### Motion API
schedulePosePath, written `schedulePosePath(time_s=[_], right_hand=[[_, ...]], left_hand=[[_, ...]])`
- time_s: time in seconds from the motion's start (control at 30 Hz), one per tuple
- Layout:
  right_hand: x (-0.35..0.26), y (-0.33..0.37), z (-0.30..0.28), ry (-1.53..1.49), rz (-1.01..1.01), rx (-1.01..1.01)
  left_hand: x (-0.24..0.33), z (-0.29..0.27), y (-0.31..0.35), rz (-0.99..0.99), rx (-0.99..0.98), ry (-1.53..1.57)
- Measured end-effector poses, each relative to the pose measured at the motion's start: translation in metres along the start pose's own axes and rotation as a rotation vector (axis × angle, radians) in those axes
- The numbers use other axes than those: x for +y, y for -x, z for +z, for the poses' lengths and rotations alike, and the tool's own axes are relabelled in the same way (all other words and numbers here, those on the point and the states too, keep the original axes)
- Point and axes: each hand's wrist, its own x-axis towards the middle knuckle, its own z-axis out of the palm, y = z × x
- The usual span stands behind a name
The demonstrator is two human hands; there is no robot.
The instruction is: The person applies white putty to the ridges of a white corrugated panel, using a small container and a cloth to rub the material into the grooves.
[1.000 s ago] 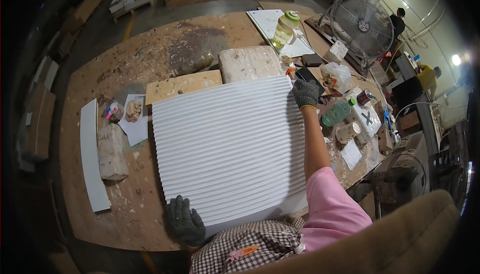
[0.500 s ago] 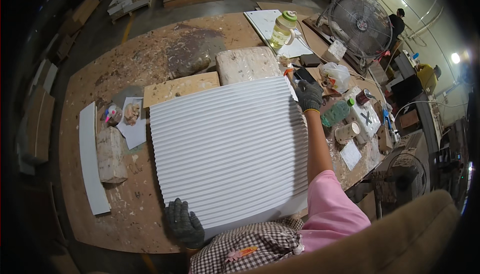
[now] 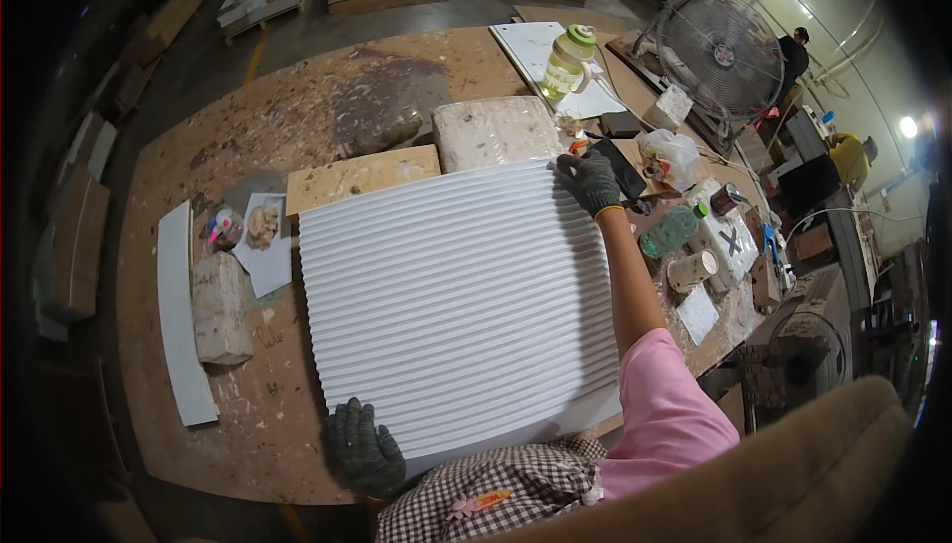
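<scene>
A white panel with ridges running across it (image 3: 446, 305) lies flat in front of me and fills the middle of the workbench. My left hand (image 3: 367, 449), in a dark grey glove, rests on its near left corner with the fingers stretched along the edge. At the far right corner is my right hand (image 3: 589, 181), gloved the same way. Its fingers are curled down at the panel's edge; whatever they may hold is hidden. A small orange piece (image 3: 577, 147) shows just beyond these fingertips.
Wrapped blocks (image 3: 496, 134) and a wooden board (image 3: 362, 178) border the panel's far side. To the right sit a green bottle (image 3: 670, 231), a paper cup (image 3: 691, 270) and a plastic bag (image 3: 669, 158). A white strip (image 3: 180, 315) lies left. A large fan (image 3: 722, 55) stands far right.
My right hand has moved slightly left and now comes over the panel's far right corner. The pale sliver seen beside it earlier is out of sight. My left hand stays put.
</scene>
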Motion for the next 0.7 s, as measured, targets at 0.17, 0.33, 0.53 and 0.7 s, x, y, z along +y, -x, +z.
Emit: schedulePosePath(time_s=[0.17,0.33,0.53,0.7], right_hand=[[0.044,-0.01,0.028,0.05,0.153,0.097],[-0.041,-0.009,0.054,0.127,0.242,0.036],[-0.22,-0.013,0.097,-0.067,0.029,0.209],[-0.272,-0.019,0.078,-0.355,-0.357,0.068]], left_hand=[[0.0,0.001,-0.001,-0.001,0.013,-0.001],[0.001,-0.004,-0.008,-0.013,-0.033,-0.007],[0.001,-0.003,-0.009,-0.013,0.013,-0.004],[-0.002,0.0,-0.001,-0.016,0.043,-0.009]])
